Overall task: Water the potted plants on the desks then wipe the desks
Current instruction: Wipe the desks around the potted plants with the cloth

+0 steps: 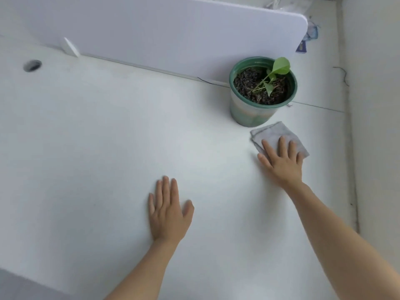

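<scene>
Both hands flat: right hand (281, 163) on cloth (275, 135).

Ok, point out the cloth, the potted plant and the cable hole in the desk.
cloth (273, 132): head view, on the bare folded part above the fingers.
potted plant (251, 114): head view, on the pot's front wall.
cable hole (32, 65): head view, on its dark opening.

Potted plant and cloth on the white table (108, 148)

A round green plastic pot (253, 113) with dark soil and a small green-leaved plant (279, 68) stands upright at the far right; a folded grey cloth (272, 133) lies flat just in front, pressed under a hand.
</scene>
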{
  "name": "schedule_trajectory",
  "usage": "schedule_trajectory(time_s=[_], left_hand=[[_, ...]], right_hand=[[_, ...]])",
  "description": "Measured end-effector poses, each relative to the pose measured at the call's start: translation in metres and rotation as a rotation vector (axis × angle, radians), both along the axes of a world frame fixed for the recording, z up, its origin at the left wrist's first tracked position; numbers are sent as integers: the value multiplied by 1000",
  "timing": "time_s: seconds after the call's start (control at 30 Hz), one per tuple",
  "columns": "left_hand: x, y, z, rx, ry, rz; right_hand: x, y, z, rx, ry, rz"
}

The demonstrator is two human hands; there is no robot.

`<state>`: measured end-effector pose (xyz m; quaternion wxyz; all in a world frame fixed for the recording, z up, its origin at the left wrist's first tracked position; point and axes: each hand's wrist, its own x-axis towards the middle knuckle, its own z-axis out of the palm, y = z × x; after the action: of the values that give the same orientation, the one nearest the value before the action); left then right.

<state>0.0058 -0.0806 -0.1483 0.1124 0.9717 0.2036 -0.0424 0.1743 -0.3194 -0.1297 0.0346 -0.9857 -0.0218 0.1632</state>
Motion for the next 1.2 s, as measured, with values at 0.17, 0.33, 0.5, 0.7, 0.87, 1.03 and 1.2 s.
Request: schedule_trajectory(time_s=[0.17, 0.33, 0.5, 0.7, 0.87, 1.03, 1.2], left_hand=[[0, 0, -4, 23, -71, 30], [0, 0, -2, 7, -58, 43], [-1, 1, -7, 12, -66, 45], [0, 1, -13, 46, -178, 58], [0, 0, -11, 29, -155, 41], [-1, 1, -6, -8, -99, 24], [0, 1, -1, -69, -70, 3]], right_hand=[[8, 6, 1, 61, 14, -44], [-67, 51, 0, 91, 41, 246], [-20, 116, 10, 102, 68, 645], [92, 178, 7, 100, 120, 418], [40, 173, 5, 112, 84, 444], [-53, 124, 10, 85, 106, 517], [-98, 35, 15, 25, 92, 238]])
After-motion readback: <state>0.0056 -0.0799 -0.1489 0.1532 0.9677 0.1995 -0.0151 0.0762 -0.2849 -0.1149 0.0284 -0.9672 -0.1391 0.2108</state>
